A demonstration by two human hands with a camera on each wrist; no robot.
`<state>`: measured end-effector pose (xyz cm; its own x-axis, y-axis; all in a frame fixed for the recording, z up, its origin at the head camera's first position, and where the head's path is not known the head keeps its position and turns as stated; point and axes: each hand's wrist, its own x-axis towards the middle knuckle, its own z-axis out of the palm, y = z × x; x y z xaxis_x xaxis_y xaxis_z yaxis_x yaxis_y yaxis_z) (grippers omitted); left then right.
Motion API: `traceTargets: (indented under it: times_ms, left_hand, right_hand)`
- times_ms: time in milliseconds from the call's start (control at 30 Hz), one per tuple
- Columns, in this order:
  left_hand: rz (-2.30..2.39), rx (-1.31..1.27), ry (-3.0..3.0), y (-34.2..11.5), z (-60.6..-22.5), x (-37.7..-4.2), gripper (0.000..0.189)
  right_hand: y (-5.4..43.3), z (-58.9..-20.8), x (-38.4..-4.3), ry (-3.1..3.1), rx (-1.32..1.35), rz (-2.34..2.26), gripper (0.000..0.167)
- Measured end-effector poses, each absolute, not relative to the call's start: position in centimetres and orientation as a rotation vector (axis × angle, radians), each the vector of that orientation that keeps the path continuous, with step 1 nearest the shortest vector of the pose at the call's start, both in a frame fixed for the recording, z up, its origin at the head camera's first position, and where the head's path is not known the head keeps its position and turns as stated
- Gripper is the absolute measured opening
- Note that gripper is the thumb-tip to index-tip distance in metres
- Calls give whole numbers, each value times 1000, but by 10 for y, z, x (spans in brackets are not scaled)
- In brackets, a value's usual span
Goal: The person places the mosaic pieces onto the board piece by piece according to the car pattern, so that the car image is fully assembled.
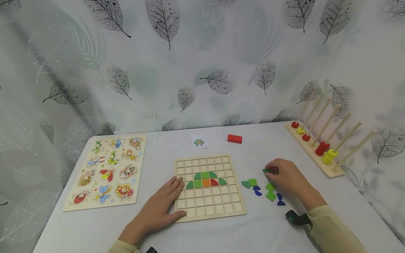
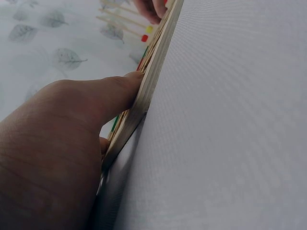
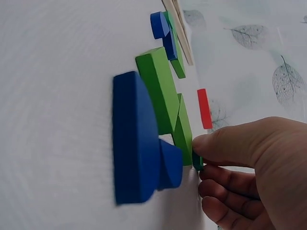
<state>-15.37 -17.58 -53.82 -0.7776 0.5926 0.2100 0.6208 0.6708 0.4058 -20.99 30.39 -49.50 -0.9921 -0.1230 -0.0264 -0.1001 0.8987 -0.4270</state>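
My left hand (image 1: 160,205) rests at the left edge of a wooden grid board (image 1: 210,210), fingers extended over its rim. In the left wrist view, the thumb (image 2: 117,91) lies against the board's edge. Green pieces (image 1: 205,175), an orange square (image 1: 206,183) and a red quarter-circle (image 1: 214,182) fill a few of the upper-middle cells. Right of the board, my right hand (image 1: 287,175) pinches a small dark green piece (image 3: 197,160) between thumb and index finger, close over the table. Light green squares (image 1: 270,196) and blue curved pieces (image 1: 280,199) lie beside this hand.
A small pattern card (image 1: 198,141) and a red block (image 1: 235,139) lie behind the board. An insect picture puzzle (image 1: 105,173) is at the left. On the right stands a peg rack (image 1: 315,151) with red and yellow beads. A leaf-print curtain (image 1: 199,58) hangs behind.
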Motion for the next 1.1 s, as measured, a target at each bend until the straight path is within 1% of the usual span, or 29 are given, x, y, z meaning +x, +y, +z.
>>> traceTargets:
  times_ms: [233, 1100]
  left_hand:
    - [-712, -1022, -2818, -175, -538, -153, 91]
    - [-714, -1027, -2820, -176, -535, -153, 92]
  right_hand:
    - [304, -496, -209, 3023, -169, -678, 29]
    - [278, -473, -202, 3108, -370, -682, 25]
